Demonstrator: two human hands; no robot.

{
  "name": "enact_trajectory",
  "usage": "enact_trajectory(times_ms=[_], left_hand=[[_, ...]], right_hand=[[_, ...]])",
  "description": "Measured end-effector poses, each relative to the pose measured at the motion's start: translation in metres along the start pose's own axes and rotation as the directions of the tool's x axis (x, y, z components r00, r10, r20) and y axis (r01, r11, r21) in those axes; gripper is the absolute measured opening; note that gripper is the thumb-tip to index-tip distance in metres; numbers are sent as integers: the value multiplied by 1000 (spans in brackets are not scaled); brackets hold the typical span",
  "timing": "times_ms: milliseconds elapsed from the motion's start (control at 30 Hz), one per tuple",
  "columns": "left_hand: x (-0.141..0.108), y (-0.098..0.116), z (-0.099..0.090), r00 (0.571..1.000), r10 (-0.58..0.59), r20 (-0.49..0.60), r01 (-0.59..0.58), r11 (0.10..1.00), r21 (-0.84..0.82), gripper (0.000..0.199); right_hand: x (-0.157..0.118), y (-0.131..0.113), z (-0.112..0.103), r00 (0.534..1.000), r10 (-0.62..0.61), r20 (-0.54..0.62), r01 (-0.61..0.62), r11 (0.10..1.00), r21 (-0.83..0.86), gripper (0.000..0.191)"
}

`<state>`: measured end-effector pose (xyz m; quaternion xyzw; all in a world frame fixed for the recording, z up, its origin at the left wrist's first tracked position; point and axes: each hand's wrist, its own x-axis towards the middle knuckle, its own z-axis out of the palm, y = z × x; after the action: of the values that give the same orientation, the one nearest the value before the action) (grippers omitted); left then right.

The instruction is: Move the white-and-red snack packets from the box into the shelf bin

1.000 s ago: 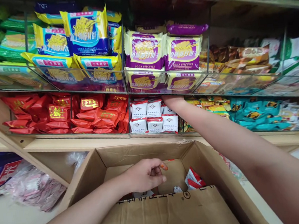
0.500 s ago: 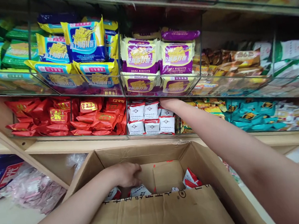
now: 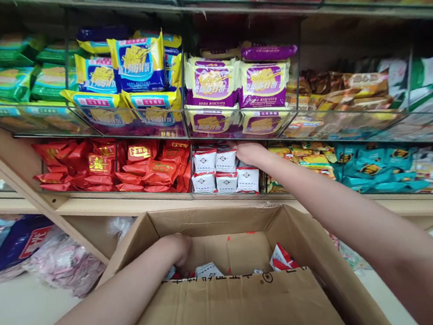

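Note:
My left hand (image 3: 179, 249) reaches down inside an open cardboard box (image 3: 223, 315). Its fingers point downward and are mostly hidden, close to white-and-red snack packets (image 3: 208, 270) at the bottom. Another such packet (image 3: 282, 258) leans against the box's right inner wall. In the lower shelf, my right hand (image 3: 249, 153) is inside a clear compartment, at the right of stacked white packets (image 3: 226, 182) with a dark diamond mark. The fingertips there are out of sight behind and among the packets, so what they hold does not show.
Red packets (image 3: 140, 170) fill the compartments to the left; yellow packets (image 3: 308, 159) and teal packets (image 3: 377, 165) lie to the right. Purple soda biscuit packs (image 3: 264, 84) stand on the shelf above, whose clear front edge overhangs my right hand. A bag of pink packets (image 3: 71, 261) lies lower left.
My left hand has sunk deeper into the box, and its fingers have gone out of sight. My right hand remains in the white packets' compartment. The whole view has shifted slightly.

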<state>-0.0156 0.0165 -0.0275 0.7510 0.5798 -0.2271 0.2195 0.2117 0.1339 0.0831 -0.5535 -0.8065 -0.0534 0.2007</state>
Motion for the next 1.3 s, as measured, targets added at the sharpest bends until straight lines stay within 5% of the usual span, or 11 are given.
enact_trajectory(times_ms=[133,300,467,800,1000,1167,1300], left_hand=[[13,-9,14,997,11,73,-10,1000,-16,32],[20,-10,20,993,47,110,-49,999,11,24],[11,-3,13,992,74,103,-82,993,84,30],[-2,4,6,995,102,21,-104,991,87,25],[-7,6,-1,992,110,55,-115,989,95,37],[-14,4,-6,990,131,51,-133,990,40,35],[-16,2,-12,969,205,-140,-222,968,-119,28]], right_hand=[[-48,-8,-8,989,-105,-106,95,990,-103,45],[-84,-26,-3,903,-352,-245,321,934,-158,51],[-74,-40,6,912,-329,-245,316,944,-91,37],[-48,-19,2,975,-143,-172,156,986,62,31],[-42,-53,4,911,-373,-178,365,928,-76,35],[-26,-59,11,941,-319,-112,309,946,-99,35],[-48,-61,4,905,-348,-244,371,927,51,27]])
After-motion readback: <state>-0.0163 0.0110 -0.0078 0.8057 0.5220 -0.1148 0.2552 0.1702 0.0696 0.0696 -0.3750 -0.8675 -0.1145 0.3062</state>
